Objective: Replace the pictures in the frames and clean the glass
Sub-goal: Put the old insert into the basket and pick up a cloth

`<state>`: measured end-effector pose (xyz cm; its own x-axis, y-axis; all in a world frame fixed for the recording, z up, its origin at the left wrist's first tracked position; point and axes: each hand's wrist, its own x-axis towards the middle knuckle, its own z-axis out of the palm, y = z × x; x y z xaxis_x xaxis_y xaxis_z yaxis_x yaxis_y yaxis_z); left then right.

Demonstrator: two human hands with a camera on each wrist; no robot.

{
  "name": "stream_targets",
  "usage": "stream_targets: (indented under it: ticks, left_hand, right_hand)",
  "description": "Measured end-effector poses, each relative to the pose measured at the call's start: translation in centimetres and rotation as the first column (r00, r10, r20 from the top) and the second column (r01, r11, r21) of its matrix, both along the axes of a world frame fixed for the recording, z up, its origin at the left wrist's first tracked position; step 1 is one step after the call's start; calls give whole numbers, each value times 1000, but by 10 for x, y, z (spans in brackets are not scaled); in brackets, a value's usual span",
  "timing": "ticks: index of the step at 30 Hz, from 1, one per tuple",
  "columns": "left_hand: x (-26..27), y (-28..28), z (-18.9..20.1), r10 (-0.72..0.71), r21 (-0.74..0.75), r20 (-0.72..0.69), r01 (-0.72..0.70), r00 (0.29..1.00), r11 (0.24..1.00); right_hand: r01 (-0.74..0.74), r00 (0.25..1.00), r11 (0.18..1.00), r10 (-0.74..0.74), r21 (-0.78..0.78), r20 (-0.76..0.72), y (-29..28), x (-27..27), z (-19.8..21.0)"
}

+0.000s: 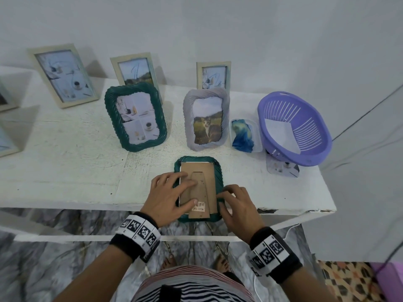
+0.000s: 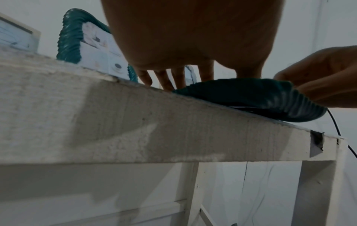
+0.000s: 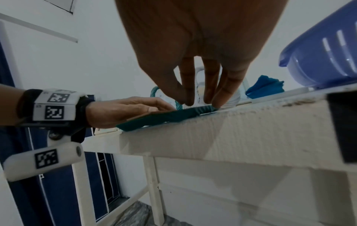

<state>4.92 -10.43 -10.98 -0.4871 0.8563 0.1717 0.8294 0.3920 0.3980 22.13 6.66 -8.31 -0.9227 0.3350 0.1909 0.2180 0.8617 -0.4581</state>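
Evidently the person is working on the back of a green wicker-look picture frame (image 1: pixel 197 188), which lies face down at the front edge of the white table (image 1: pixel 65 171), its near end overhanging slightly, so that the cardboard backing board (image 1: pixel 199 186) faces up and can be reached. The left hand (image 1: pixel 169 196) lies flat on the backing, fingers spread and straight, thumb near the barcode sticker (image 1: pixel 199 207), seemingly pressing the board to keep the frame steady. The right hand (image 1: pixel 237 205) sits at the frame's right rim with fingertips bent down together onto the edge, probably working a retaining tab; whether anything is pinched cannot be told. Behind stand an upright green frame (image 1: pixel 136 116) and a grey frame (image 1: pixel 206 118) showing a cat, with three pale wooden frames along the back edge. Toward the right edge are a blue cloth (image 1: pixel 243 136) in a clear tray and a purple basket (image 1: pixel 294 129) holding paper. Nothing crowds the hands.
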Motion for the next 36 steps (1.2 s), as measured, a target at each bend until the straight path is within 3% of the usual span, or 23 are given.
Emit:
stream_targets:
  ticks: [8, 12, 18, 25, 32, 36]
  left_hand:
    - [0, 2, -2, 17, -12, -21, -17, 1000, 1000]
    - [2, 2, -2, 27, -15, -22, -28, 999, 999]
    - [2, 1, -3, 33, -14, -23, -33, 999, 999]
    - [2, 2, -5, 39, 3, -18, -39, 999, 999]
    - [4, 3, -3, 52, 20, -24, -51, 998, 998]
    - [3, 3, -3, 51, 26, -26, -50, 998, 998]
  right_hand:
    - [37, 999, 999, -37, 17, 0, -14, 18, -4]
    - [134, 991, 991, -134, 26, 7, -19, 19, -4]
    - [151, 988, 982, -153, 110, 6, -23, 17, -7]
    - [184, 983, 983, -184, -25, 28, -26, 16, -5]
    - [230, 962, 971, -217, -59, 166, -27, 13, 3]
    - [264, 942, 964, -257, -4, 214, -35, 10, 6]
